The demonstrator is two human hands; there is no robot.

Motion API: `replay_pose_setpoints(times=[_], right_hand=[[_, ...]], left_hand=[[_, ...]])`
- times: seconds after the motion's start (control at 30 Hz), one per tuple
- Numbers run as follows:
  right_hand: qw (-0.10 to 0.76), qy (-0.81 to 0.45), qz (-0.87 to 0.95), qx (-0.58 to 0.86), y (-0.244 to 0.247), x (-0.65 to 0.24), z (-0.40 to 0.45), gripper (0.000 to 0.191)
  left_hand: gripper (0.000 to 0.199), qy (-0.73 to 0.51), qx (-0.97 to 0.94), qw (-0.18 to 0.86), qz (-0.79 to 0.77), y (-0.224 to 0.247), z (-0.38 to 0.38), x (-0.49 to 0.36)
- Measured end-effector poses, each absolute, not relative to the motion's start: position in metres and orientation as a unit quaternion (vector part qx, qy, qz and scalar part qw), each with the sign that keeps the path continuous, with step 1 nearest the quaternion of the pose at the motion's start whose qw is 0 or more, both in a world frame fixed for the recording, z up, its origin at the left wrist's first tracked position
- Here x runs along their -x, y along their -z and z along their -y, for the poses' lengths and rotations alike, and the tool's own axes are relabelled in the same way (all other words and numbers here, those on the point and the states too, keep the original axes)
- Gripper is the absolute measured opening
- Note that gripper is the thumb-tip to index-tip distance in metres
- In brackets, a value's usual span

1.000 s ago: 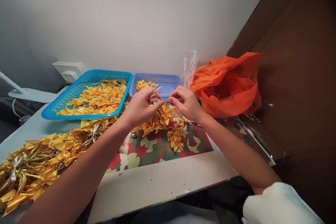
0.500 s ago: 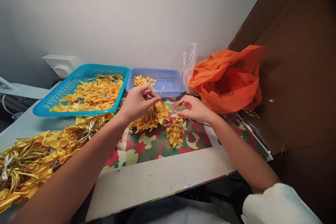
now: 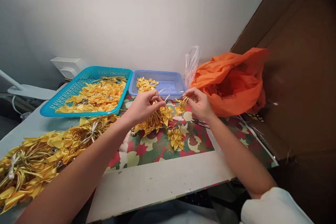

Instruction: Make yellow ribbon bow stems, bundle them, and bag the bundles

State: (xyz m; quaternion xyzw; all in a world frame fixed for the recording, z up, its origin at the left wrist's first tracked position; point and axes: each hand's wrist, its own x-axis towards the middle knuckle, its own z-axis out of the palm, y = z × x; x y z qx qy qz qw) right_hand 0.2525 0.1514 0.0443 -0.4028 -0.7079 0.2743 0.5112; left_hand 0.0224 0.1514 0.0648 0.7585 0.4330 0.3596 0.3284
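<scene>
My left hand (image 3: 147, 106) is closed in a pinch on a thin white tie (image 3: 167, 97), whose ends stick up past the fingertips. Below it lies a bunch of yellow ribbon flowers (image 3: 153, 124) with gold cords and small bells. My right hand (image 3: 201, 105) pinches thin gold cords, from which a yellow ribbon flower (image 3: 180, 107) hangs just above the patterned cover. A smaller cluster of yellow ribbon flowers (image 3: 175, 138) lies between the hands, nearer to me. Scissors (image 3: 201, 123) lie partly under my right wrist.
A teal basket (image 3: 44, 110) holds many ribbon flowers; a smaller blue basket (image 3: 174, 84) holds a few. Tied bundles (image 3: 52, 150) of flowers and gold cord line the left. An orange bag (image 3: 231, 80) stands at the right beside a brown cardboard panel (image 3: 296, 87). Clear plastic (image 3: 192, 64) stands by the wall.
My right hand was open with nothing in it; it has closed on gold cords and lifted a ribbon flower. My left hand keeps its pinch on the white tie. The view has shifted slightly.
</scene>
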Motion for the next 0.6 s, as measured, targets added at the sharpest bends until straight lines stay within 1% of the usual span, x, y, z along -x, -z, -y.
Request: replay_pose_setpoints(times=[0.03, 0.1, 0.2, 0.33, 0.47, 0.6], right_hand=[[0.510, -0.326, 0.694, 0.389, -0.046, -0.250, -0.151, 0.018], [0.482, -0.419, 0.675, 0.370, -0.047, -0.245, -0.150, 0.029], [0.431, -0.493, 0.671, 0.349, -0.048, -0.239, -0.147, 0.034], [0.427, -0.504, 0.671, 0.337, -0.047, -0.234, -0.149, 0.033], [0.432, -0.502, 0.671, 0.334, -0.046, -0.229, -0.158, 0.036], [0.408, -0.510, 0.679, 0.336, -0.047, -0.226, -0.164, 0.039]], left_hand=[[0.027, -0.359, -0.762, 0.335, -0.422, -0.063, -0.152, -0.023], [0.030, -0.365, -0.765, 0.350, -0.398, -0.061, -0.154, -0.024], [0.032, -0.376, -0.767, 0.380, -0.356, -0.057, -0.156, -0.024], [0.029, -0.376, -0.772, 0.399, -0.322, -0.055, -0.156, -0.025], [0.030, -0.372, -0.771, 0.417, -0.306, -0.055, -0.156, -0.025], [0.032, -0.375, -0.766, 0.435, -0.288, -0.055, -0.156, -0.025]])
